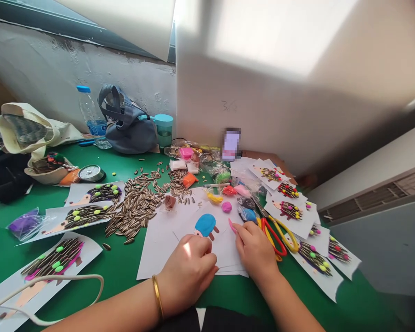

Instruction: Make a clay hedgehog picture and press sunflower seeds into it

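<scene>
White paper [159, 249] lies in front of me, bearing a hedgehog shape with a blue clay body [205, 224] and brown feet. My left hand [190, 265] rests over the lower part of that shape, fingers curled and pressed together; whatever they hold is hidden. Between the fingertips of my right hand [252, 249] is a thin pink strip [232, 225], at the paper's right side. Above the hands sit a magenta clay ball [226, 207] and yellow clay [215, 198]. Scissors with red and yellow handles [280, 237] lie just right of my right hand.
Sunflower seeds [138, 205] are heaped left of the paper. Finished hedgehog cards [288, 212] lie at the right, others [86, 216] at the left. A blue bag [133, 131], bottle [91, 115], cup [164, 129] and phone [231, 144] stand at the back. A white cable [55, 278] crosses lower left.
</scene>
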